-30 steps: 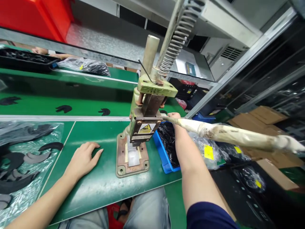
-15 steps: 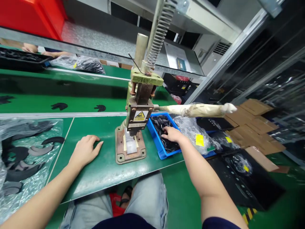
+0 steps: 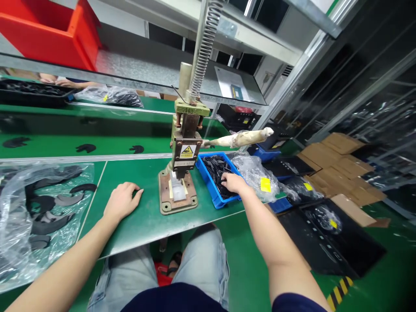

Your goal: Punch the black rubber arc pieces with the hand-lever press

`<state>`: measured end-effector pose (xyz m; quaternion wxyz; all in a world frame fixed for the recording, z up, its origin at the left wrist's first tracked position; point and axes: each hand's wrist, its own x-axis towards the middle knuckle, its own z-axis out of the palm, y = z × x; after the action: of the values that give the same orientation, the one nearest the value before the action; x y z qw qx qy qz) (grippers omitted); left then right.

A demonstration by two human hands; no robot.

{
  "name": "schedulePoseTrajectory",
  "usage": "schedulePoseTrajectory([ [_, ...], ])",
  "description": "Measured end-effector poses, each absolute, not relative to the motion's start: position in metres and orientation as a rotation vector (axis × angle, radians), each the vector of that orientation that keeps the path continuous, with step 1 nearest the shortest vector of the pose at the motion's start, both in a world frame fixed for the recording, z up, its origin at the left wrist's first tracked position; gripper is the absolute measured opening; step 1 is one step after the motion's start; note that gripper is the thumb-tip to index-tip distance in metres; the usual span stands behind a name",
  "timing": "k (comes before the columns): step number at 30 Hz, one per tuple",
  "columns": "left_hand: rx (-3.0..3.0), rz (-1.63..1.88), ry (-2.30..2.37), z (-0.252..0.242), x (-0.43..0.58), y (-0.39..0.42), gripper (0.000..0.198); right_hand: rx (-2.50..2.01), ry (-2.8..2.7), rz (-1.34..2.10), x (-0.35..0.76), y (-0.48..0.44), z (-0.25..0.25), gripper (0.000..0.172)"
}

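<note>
My right hand [image 3: 234, 183] reaches into a blue plastic tray [image 3: 218, 202] of small black parts [image 3: 215, 168]. Its fingertips are drawn together among the parts; what they pinch, if anything, is hidden. My left hand [image 3: 121, 201] lies palm down on the green worktop [image 3: 136, 232], holding nothing, its thumb apart from its loosely bent fingers. Between the hands stands a hand-operated press [image 3: 186, 147] with a spring on top and a warning label. A pale block [image 3: 178, 191] sits on its base under the ram. The wrapped lever handle [image 3: 240, 139] sticks out to the right, above the tray.
At left lies a clear plastic bag [image 3: 19, 208] with black curved pieces. Several dark pieces [image 3: 86, 148] rest on the green strip behind. A red bin [image 3: 82, 43] stands on the shelf above. Bagged parts [image 3: 253, 173] and cardboard [image 3: 341, 164] are at right. Another person's hands [image 3: 63, 82] show behind.
The view has shifted and turned slightly. The press lever's end appears lower relative to the press or turned. My right hand stays in the tray, and my left stays on the worktop.
</note>
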<state>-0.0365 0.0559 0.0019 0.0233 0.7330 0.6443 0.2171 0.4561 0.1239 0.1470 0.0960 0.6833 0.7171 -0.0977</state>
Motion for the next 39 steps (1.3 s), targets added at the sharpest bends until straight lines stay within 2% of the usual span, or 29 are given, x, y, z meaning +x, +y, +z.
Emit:
schedulePoseTrajectory([
  [8, 2.241, 0.764, 1.953, 0.009, -0.036, 0.054, 0.04, 2.281, 2.306, -0.24, 0.455, 0.1, 0.169, 0.038],
  [12, 2.137, 1.137, 1.883, 0.03, -0.015, 0.032, 0.031, 2.155, 2.597, -0.487, 0.432, 0.065, 0.17, 0.046],
  [16, 2.136, 1.419, 1.486, 0.068, 0.037, -0.012, 0.027, 1.859, 2.811, -0.764, 0.38, 0.017, 0.159, 0.031],
  [19, 2.194, 1.365, 1.133, 0.093, 0.074, -0.036, 0.041, 1.567, 2.987, -0.712, 0.343, -0.011, 0.152, 0.02],
  [22, 2.201, 1.298, 0.995, 0.101, 0.088, -0.046, 0.035, 1.36, 3.087, -0.609, 0.322, -0.024, 0.146, 0.017],
  [25, 2.196, 1.329, 1.007, 0.097, 0.084, -0.053, 0.024, 1.335, 3.145, -0.606, 0.317, -0.028, 0.137, 0.019],
  [39, 2.128, 1.345, 1.051, 0.098, 0.078, -0.07, 0.017, 1.186, 3.425, -0.471, 0.319, -0.024, 0.119, 0.014],
])
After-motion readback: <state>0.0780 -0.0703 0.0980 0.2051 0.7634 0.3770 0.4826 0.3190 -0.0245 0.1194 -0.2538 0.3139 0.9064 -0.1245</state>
